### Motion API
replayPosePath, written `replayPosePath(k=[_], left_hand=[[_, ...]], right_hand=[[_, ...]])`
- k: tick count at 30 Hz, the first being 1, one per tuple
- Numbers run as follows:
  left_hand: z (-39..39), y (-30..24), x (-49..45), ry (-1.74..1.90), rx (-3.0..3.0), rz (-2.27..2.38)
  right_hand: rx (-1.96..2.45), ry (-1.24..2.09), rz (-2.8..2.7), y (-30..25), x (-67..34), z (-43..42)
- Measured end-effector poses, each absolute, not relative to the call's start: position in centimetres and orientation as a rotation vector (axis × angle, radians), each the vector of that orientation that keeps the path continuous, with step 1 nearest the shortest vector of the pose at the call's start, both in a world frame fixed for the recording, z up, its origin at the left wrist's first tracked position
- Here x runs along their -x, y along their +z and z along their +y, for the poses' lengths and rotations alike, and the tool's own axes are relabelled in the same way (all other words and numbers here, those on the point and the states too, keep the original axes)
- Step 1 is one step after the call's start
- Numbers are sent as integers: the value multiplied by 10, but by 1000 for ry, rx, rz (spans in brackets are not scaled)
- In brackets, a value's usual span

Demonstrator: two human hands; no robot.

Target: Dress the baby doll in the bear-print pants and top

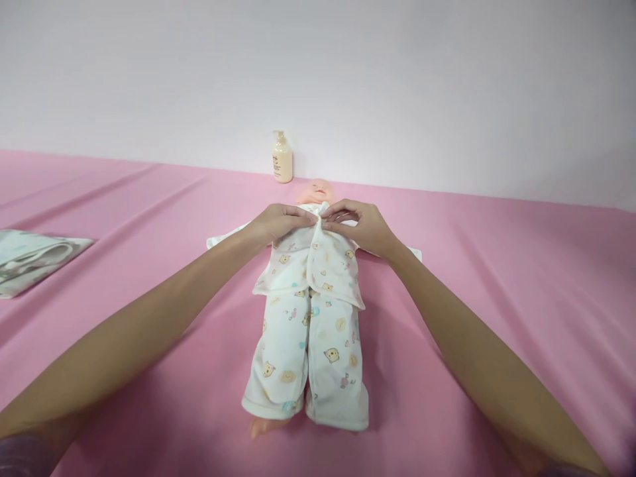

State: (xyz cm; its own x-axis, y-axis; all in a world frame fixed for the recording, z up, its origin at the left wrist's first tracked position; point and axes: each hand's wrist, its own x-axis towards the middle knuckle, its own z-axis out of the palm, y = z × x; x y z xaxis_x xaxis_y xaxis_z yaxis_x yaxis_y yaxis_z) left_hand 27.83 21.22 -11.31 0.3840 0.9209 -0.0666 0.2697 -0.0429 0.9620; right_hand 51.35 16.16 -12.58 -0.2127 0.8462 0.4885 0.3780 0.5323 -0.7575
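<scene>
A baby doll [318,191] lies on its back, head toward the wall. It wears a white jacket [293,268] and matching trousers [335,351], both printed with small bears. My left hand [281,223] pinches the jacket's front edge near the neck. From the other side, my right hand [362,224] grips the same edge, its fingertips almost meeting the left ones. What lies between the fingertips is too small to make out. Below my hands the jacket's front panels overlap. The sleeves stretch out to both sides, partly behind my wrists. One bare foot [265,427] shows under a trouser leg.
Behind the doll's head, a cream pump bottle [283,160] stands close to the white wall [318,79]. A folded patterned cloth [40,258] lies at the far left. Pink, slightly wrinkled fabric [472,298] covers the surface.
</scene>
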Motion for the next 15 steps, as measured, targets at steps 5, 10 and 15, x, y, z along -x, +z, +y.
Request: replayPosePath(k=[5, 10, 15], left_hand=[[214, -116, -276, 759, -1573, 1087], [213, -118, -275, 771, -1579, 1090], [215, -118, -276, 773, -1581, 1112]], right_hand=[[1022, 517, -1727, -132, -508, 164], [1037, 472, -1696, -136, -502, 165], [1075, 474, -1646, -137, -498, 162]])
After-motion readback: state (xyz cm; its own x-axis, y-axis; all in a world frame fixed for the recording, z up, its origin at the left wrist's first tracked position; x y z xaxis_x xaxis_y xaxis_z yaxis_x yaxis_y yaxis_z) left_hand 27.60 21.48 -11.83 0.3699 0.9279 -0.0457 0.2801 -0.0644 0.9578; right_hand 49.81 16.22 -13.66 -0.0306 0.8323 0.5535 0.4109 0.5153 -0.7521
